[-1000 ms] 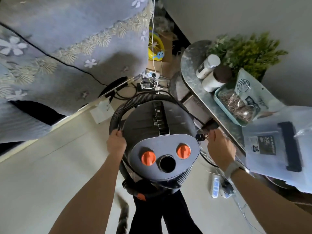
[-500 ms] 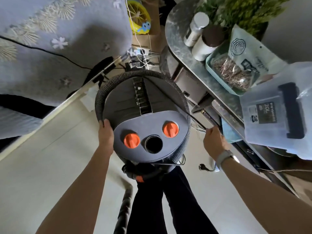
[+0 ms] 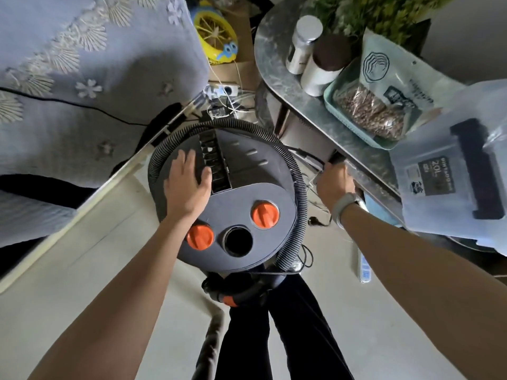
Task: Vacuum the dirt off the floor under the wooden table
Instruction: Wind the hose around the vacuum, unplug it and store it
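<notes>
1. Grey vacuum (image 3: pixel 241 171), drum-shaped, stands on the pale floor (image 3: pixel 82 270) directly below us, between the bed (image 3: pixel 82 78) on our left and the bench (image 3: pixel 310 111) on our right.
2. Its top carries two orange knobs (image 3: pixel 264 215) and one open round port (image 3: pixel 238 240). A ribbed hose (image 3: pixel 299 193) is coiled around the lid's rim.
3. Our left hand (image 3: pixel 186 182) rests flat on the lid beside the ribbed centre slot, fingers straight and spread, gripping nothing.
4. Our right hand (image 3: pixel 333 185) sits at the vacuum's right edge, just beside the bench edge, fingers curled. A dark cord (image 3: pixel 304 154) runs to it; we cannot tell whether the fingers clamp the cord or something else. A pale band (image 3: pixel 346 205) circles that wrist.
5. A loose plug (image 3: pixel 315 222) hangs near the hose, below the right wrist.
6. On the bench: two jars (image 3: pixel 307 48), a teal tray (image 3: pixel 333 91) holding a bag of grain (image 3: pixel 370 111), a plant (image 3: pixel 370 12), and a clear lidded box (image 3: pixel 444 174).
7. Behind the vacuum, a tangle of wires (image 3: pixel 225 105) lies on the floor.
</notes>
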`<action>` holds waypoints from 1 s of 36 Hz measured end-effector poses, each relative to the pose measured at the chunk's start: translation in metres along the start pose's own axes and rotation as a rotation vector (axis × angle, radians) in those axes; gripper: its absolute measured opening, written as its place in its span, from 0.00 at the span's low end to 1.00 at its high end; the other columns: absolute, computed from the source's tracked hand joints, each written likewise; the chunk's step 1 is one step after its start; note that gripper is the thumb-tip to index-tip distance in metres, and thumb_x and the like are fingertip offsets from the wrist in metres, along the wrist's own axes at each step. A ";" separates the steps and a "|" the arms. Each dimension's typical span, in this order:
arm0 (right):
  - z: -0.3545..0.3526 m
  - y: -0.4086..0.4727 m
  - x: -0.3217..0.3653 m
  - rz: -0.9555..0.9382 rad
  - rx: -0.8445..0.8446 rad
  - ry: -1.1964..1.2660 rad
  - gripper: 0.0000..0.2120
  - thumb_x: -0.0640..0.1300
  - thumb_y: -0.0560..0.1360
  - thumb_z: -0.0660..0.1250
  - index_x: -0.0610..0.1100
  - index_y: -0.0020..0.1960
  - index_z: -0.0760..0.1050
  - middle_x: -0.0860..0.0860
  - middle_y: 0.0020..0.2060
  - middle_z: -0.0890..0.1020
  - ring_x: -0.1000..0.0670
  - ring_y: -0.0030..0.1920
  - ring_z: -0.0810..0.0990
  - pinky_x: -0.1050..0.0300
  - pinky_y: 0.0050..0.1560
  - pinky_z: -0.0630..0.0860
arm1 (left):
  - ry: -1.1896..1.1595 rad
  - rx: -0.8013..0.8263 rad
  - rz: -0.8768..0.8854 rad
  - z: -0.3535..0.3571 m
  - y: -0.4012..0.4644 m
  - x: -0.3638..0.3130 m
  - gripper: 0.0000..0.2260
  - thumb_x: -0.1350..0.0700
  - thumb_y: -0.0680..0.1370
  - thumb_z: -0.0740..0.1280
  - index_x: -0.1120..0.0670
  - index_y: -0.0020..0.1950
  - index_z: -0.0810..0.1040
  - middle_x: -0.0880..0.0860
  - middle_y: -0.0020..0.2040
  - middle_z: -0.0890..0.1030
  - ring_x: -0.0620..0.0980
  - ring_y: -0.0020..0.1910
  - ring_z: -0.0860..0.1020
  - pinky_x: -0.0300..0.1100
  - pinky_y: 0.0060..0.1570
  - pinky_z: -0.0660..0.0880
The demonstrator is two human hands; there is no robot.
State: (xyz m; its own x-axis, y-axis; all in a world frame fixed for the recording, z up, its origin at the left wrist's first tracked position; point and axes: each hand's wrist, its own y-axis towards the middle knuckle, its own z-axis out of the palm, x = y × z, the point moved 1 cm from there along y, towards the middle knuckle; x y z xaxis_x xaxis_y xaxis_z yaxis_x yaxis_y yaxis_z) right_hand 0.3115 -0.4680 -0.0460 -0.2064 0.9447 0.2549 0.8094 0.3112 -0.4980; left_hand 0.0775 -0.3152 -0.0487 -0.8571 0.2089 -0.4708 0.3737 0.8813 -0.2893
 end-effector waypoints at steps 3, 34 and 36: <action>0.003 0.014 0.007 0.039 0.005 0.043 0.18 0.45 0.83 0.51 0.34 0.67 0.65 0.37 0.61 0.75 0.36 0.60 0.76 0.49 0.50 0.71 | 0.095 0.062 0.081 0.002 0.017 -0.025 0.25 0.48 0.81 0.57 0.54 0.77 0.58 0.57 0.78 0.54 0.56 0.77 0.52 0.59 0.72 0.54; 0.069 0.010 -0.148 0.096 0.484 0.296 0.14 0.43 0.81 0.55 0.46 0.37 0.67 0.51 0.29 0.71 0.42 0.40 0.74 0.49 0.44 0.69 | 0.511 0.155 0.189 0.079 0.001 -0.111 0.20 0.48 0.79 0.59 0.53 0.69 0.71 0.58 0.71 0.68 0.59 0.73 0.61 0.69 0.68 0.51; 0.068 0.002 -0.155 0.125 0.489 0.294 0.13 0.42 0.81 0.56 0.47 0.38 0.67 0.49 0.29 0.72 0.39 0.40 0.76 0.47 0.45 0.71 | 0.479 0.112 0.231 0.080 -0.009 -0.105 0.19 0.49 0.77 0.58 0.56 0.64 0.76 0.60 0.66 0.74 0.61 0.68 0.69 0.70 0.64 0.59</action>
State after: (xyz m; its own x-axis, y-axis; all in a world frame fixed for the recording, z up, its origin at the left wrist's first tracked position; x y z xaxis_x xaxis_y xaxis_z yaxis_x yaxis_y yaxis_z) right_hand 0.3081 -0.6063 -0.1428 0.0923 0.9306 0.3543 0.4551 0.2770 -0.8462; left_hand 0.1922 -0.3788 -0.0632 -0.8042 0.5845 -0.1081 0.5845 0.7444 -0.3228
